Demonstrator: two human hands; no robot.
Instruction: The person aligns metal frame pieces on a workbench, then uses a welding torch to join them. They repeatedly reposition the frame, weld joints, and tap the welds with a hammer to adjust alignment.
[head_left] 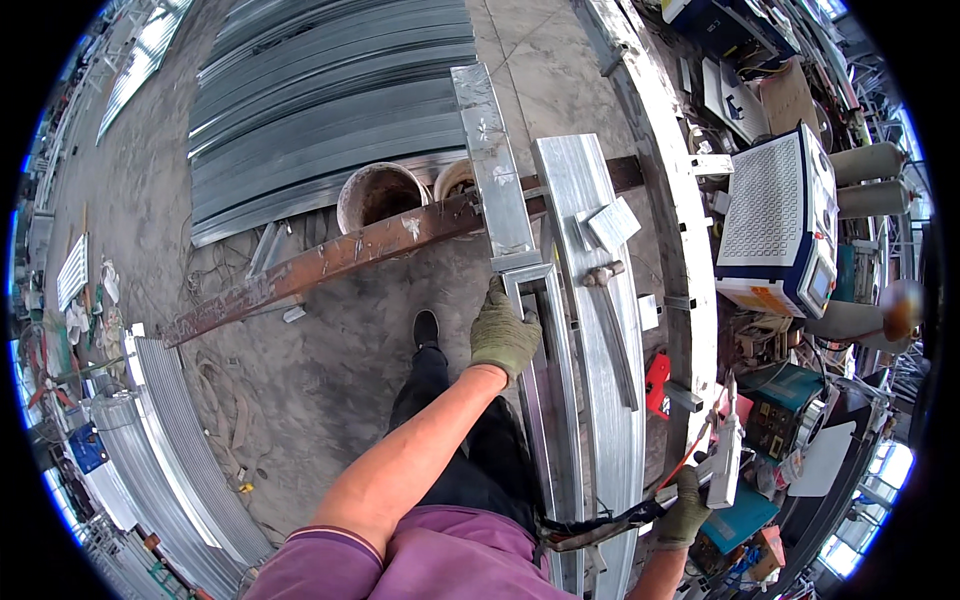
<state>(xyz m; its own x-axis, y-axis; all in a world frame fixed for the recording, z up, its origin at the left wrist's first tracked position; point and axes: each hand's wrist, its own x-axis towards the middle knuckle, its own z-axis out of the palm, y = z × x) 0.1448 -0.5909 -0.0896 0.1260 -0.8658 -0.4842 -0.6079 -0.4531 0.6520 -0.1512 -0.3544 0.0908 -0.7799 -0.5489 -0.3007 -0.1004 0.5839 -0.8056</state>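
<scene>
My left hand (pixel 502 338), in a green work glove, grips the near edge of a narrow rectangular metal frame (pixel 562 420) close to its far end. A flat galvanized steel tube (pixel 490 160) extends away from that end. At the lower right, my gloved right hand (pixel 683 512) is closed around a silver-white welding gun (pixel 727 462), its thin tip pointing away from me. A dark cable bundle (pixel 605 530) trails from it across the metal. To the right of the frame, a hammer (pixel 612 320) and a small square metal plate (pixel 613 225) lie on a wide galvanized tube (pixel 590 185).
A rusty beam (pixel 330 265) crosses under the tubes, with a bucket (pixel 380 197) behind it. Stacked metal profiles (pixel 330 110) cover the floor beyond. A white rail (pixel 680 250), a red tool (pixel 657 385) and a blue-white machine (pixel 770 215) stand at right.
</scene>
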